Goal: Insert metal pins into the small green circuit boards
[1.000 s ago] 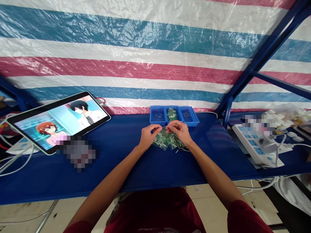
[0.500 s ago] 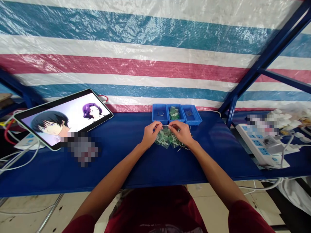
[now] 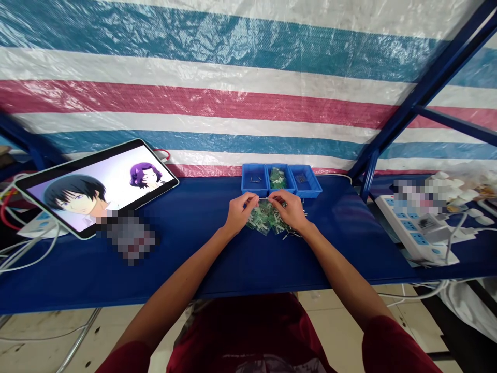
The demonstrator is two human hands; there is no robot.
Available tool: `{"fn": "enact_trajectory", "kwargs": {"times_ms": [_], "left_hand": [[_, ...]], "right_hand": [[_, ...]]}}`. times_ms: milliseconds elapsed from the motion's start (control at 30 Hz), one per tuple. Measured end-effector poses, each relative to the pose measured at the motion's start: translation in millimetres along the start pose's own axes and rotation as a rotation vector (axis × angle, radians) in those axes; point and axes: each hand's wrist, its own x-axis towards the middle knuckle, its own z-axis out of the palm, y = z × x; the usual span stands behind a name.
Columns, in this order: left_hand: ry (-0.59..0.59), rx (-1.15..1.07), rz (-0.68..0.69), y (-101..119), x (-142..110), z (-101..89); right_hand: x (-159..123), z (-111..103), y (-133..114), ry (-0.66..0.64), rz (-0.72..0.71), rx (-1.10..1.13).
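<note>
While the left hand (image 3: 237, 213) and right hand (image 3: 292, 210) pinched what looked like a thin pin (image 3: 264, 198) in front of the blue bins (image 3: 254, 190), a slack grip could have lost it among the green pieces (image 3: 259, 219) there.

Both the left hand (image 3: 243, 211) and right hand (image 3: 288, 208) pinch a thin pin (image 3: 264, 198) over green pieces (image 3: 264, 217) heaped on the blue counter (image 3: 248, 264), just before three blue bins (image 3: 254, 178), with a lit tablet (image 3: 99, 186) well to the left
</note>
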Motion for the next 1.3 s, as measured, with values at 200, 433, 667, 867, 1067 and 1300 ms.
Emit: {"fn": "enact_trajectory", "kwargs": {"times_ms": [200, 433, 667, 867, 1067, 1300], "left_hand": [[0.059, 0.025, 0.034, 4.2, 0.0, -0.7], [0.039, 0.042, 0.066, 0.5, 0.1, -0.8], [0.026, 0.046, 0.022, -2.6, -0.7, 0.1], [0.029, -0.003, 0.007, -4.4, -0.7, 1.2], [0.078, 0.012, 0.056, -3.4, -1.4, 1.2], [0.106, -0.002, 0.116, -1.5, -0.8, 2.4]], "right_hand": [[0.4, 0.1, -0.2, -0.012, 0.011, -0.019], [0.4, -0.1, -1.6, 0.006, -0.001, -0.010], [-0.1, 1.4, 0.0, 0.008, 0.006, 0.007], [-0.3, 0.6, -2.3, 0.020, -0.026, 0.000], [0.5, 1.1, -1.7, 0.042, -0.058, -0.038], [1.2, 2.0, 1.7, 0.076, -0.126, -0.052]]}}
